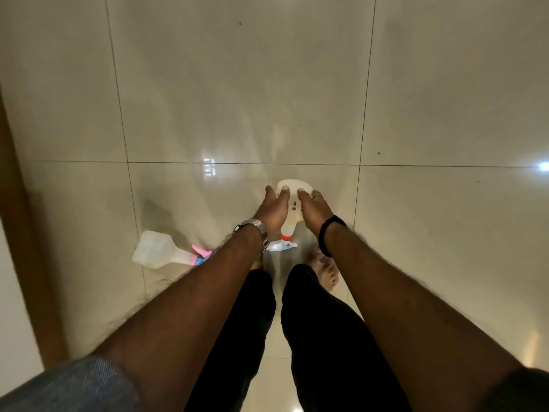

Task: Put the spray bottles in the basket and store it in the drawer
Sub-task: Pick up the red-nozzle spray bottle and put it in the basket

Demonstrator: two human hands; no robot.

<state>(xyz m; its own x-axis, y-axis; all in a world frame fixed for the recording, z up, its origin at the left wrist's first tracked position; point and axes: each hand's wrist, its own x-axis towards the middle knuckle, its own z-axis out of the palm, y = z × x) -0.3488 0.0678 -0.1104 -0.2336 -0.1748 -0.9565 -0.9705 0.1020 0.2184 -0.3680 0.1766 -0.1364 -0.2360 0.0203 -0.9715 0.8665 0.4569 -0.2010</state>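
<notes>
A white spray bottle with an orange collar (293, 210) lies on the tiled floor in front of my feet, its nozzle pointing toward me. My left hand (271, 211) and my right hand (314, 208) clasp its body from either side, with fingertips resting on its wide base. A second white spray bottle with a pink and blue trigger (157, 250) lies on its side to the left, just beyond my left forearm, and neither hand touches it. No basket or drawer is in view.
Glossy beige floor tiles (237, 84) fill the view. A brown wooden edge (20, 233) runs down the left side. My bare feet (325, 272) and black trousers are below the hands.
</notes>
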